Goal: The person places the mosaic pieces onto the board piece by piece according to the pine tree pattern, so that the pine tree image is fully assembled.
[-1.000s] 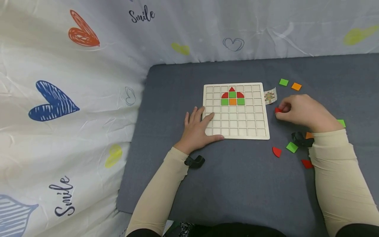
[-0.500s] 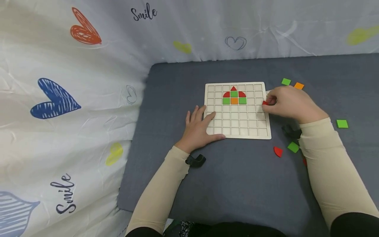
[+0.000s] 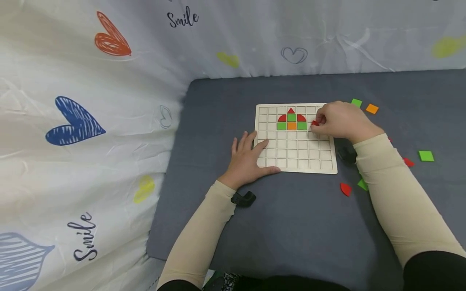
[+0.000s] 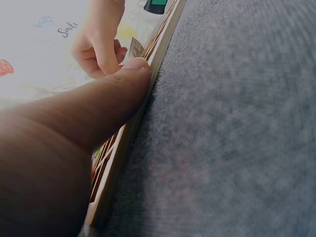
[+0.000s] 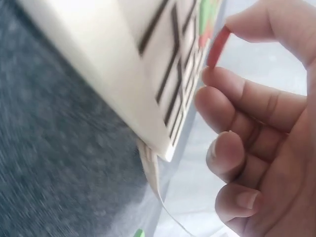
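A pale wooden grid board (image 3: 296, 165) lies on the grey table, with red, green and orange tiles set together in its upper middle cells. My left hand (image 3: 245, 161) rests spread at the board's left and lower edge, thumb along the rim; the left wrist view shows that thumb (image 4: 113, 89) on the edge. Over the board's right side, my right hand (image 3: 344, 121) pinches a small red tile (image 3: 314, 123) between thumb and forefinger. In the right wrist view this red tile (image 5: 218, 47) is seen edge-on above the grid, its other fingers curled loosely below.
Loose tiles lie right of the board: a green square (image 3: 426, 156), an orange square (image 3: 372, 108), another green one (image 3: 356, 102) and a red quarter-round (image 3: 346, 189). Others are partly hidden by the right sleeve (image 3: 393, 178). A white printed curtain (image 3: 255, 36) hangs behind the table.
My right hand has carried the red tile leftward from the table beside the board to above its right columns. My left hand has stayed on the board; the head view has shifted slightly.
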Demonstrator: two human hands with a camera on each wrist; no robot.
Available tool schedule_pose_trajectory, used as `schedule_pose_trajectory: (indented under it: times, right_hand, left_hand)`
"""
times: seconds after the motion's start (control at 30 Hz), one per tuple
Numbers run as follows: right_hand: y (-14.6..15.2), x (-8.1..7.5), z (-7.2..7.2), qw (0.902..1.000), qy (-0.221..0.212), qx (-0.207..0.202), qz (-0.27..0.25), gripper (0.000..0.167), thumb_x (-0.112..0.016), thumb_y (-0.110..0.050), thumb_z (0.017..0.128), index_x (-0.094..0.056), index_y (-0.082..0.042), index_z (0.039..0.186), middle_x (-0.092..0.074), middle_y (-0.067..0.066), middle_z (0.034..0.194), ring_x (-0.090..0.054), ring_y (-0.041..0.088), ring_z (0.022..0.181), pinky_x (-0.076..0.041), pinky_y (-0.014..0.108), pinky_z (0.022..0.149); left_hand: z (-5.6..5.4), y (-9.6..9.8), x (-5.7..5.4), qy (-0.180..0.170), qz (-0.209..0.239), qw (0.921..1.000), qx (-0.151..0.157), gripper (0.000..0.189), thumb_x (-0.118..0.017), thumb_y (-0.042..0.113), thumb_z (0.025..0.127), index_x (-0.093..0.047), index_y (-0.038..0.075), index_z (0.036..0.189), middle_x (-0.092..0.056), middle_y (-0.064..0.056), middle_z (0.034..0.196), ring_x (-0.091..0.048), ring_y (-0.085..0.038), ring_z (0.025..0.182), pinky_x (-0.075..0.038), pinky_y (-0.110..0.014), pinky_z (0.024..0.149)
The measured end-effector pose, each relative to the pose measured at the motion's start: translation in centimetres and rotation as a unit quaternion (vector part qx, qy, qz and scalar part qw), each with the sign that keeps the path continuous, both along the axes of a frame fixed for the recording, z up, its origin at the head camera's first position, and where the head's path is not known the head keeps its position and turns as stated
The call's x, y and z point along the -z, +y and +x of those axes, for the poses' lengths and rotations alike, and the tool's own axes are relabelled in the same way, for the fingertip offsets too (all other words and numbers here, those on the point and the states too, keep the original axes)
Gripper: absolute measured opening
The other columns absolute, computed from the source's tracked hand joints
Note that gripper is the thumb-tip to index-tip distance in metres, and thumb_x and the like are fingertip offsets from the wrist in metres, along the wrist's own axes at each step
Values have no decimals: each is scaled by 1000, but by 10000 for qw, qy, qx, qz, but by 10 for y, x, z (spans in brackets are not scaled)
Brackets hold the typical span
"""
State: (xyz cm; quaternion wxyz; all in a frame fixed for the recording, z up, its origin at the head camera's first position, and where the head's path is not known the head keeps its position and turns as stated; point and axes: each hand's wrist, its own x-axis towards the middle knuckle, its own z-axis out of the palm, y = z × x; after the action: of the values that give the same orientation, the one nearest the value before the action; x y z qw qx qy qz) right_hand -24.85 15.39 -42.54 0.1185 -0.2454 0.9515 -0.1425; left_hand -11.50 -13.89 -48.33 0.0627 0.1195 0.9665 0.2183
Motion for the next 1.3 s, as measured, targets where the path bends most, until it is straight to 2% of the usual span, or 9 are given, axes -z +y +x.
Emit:
schedule_pose_trajectory:
  times: [0.37, 0.63, 0.87, 1.03, 1.3]
  right_hand:
    - [0, 10, -2, 9998, 66, -168, 116, 22, -70, -30, 90, -75, -9, 92, -64, 2, 78, -58, 23, 72, -43, 37, 57]
    - [-1, 9, 0, 9996, -3, -274, 15, 28, -75, -28, 92, -81, -5, 107, -74, 9, 101, -63, 24, 84, -50, 42, 67]
    - [-1, 9, 4, 9995, -76, -317, -44, 29, -79, -24, 92, -80, -2, 111, -73, 13, 102, -61, 25, 84, -49, 42, 69]
    - [2, 8, 9, 9997, -147, -197, -37, 31, -78, -24, 92, -79, -2, 113, -72, 14, 105, -60, 26, 87, -50, 42, 71]
    - [12, 1, 21, 9996, -180, -141, -172, 27, -77, -25, 94, -79, -2, 107, -73, 13, 104, -61, 25, 86, -50, 41, 71]
  left_hand:
    - [0, 3, 2, -47, -26, 10000, -8, 99, -74, 76, 82, -43, 26, 162, -18, -10, 173, -2, -32, 163, 6, -57, 129]
    - [0, 2, 2, -25, -5, 10000, 5, 99, -74, 76, 83, -43, 26, 162, -18, -10, 173, -2, -32, 163, 5, -57, 129]
    - [0, 0, 2, 34, -7, 10000, 23, 99, -75, 74, 83, -43, 25, 162, -18, -11, 173, -3, -33, 163, 5, -58, 128]
    - [0, 0, 1, 7, 57, 10000, 24, 99, -76, 74, 83, -43, 24, 162, -18, -11, 173, -2, -33, 163, 6, -57, 128]
    - [0, 0, 1, -12, 58, 10000, 25, 99, -75, 74, 83, -43, 24, 162, -17, -11, 173, -2, -32, 163, 6, -57, 128]
